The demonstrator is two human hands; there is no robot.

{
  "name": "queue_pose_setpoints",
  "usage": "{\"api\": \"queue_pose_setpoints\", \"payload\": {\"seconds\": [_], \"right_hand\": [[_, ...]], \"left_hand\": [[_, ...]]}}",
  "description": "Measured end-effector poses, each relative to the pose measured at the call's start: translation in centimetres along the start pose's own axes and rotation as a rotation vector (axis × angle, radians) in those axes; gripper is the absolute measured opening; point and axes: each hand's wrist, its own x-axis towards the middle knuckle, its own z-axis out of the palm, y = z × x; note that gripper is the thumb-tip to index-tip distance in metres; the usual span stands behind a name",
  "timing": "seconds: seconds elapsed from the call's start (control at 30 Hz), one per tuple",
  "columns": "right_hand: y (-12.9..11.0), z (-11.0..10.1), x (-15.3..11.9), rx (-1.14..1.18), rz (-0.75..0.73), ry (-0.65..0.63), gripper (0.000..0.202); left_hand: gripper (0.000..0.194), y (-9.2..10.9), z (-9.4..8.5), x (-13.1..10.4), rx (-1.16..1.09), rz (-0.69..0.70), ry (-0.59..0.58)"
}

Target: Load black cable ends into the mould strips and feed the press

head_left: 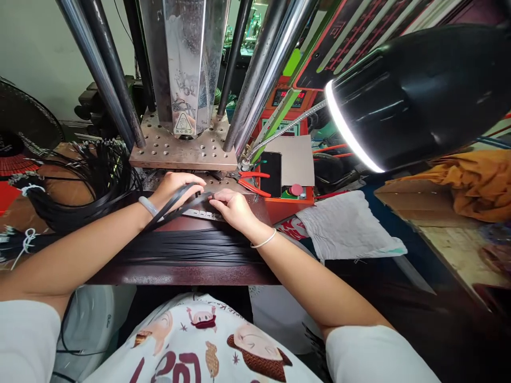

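Observation:
My left hand [178,186] is closed round a loop of black cables [175,201] in front of the press. To its right, my right hand [233,208] pinches the dark end of a cable between thumb and fingers. Just below both hands lies a metal strip [203,214] with a row of small slots, partly covered by the cables and my fingers. Several more black cables [187,247] lie side by side along the table's front edge. The press's drilled metal plate [179,154] stands right behind my hands.
Red-handled pliers [253,182] and a dark phone [273,169] lie to the right, near a red push button [295,190]. Tied cable bundles [59,205] fill the left side. A lit black lamp [415,98] hangs at upper right, above a grey cloth [349,226].

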Motion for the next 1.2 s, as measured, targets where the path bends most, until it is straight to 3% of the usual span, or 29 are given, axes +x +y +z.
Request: {"api": "queue_pose_setpoints", "payload": {"seconds": [0.07, 0.17, 0.3, 0.53, 0.7, 1.0, 1.2], "right_hand": [[0.1, -0.8, -0.9, -0.148, -0.077, 0.034, 0.018], [0.4, -1.6, -2.4, -0.184, -0.072, 0.109, 0.014], [1.1, -1.8, -4.0, -0.115, -0.059, 0.202, 0.011], [1.1, -1.3, -4.5, -0.141, -0.306, 0.103, 0.014], [0.5, -1.0, -4.6, -0.317, -0.417, 0.157, 0.016], [0.3, -0.7, -4.7, -0.400, -0.371, 0.110, 0.019], [0.1, -0.4, -5.0, -0.502, -0.447, 0.106, 0.023]], "left_hand": [[0.017, -0.3, 0.6, -0.4, 0.106, 0.092, -0.037], [0.022, -0.2, 1.6, -1.2, 0.171, 0.177, -0.136], [0.024, 0.6, 2.6, -2.1, 0.088, 0.262, -0.084], [0.028, -0.1, 4.2, -2.5, 0.172, 0.351, -0.007], [0.025, -0.3, 4.4, -2.3, 0.140, 0.336, -0.014], [0.026, -0.4, 4.2, -2.4, 0.146, 0.329, -0.057], [0.031, 0.0, 3.8, -2.7, 0.205, 0.472, -0.099]]}}
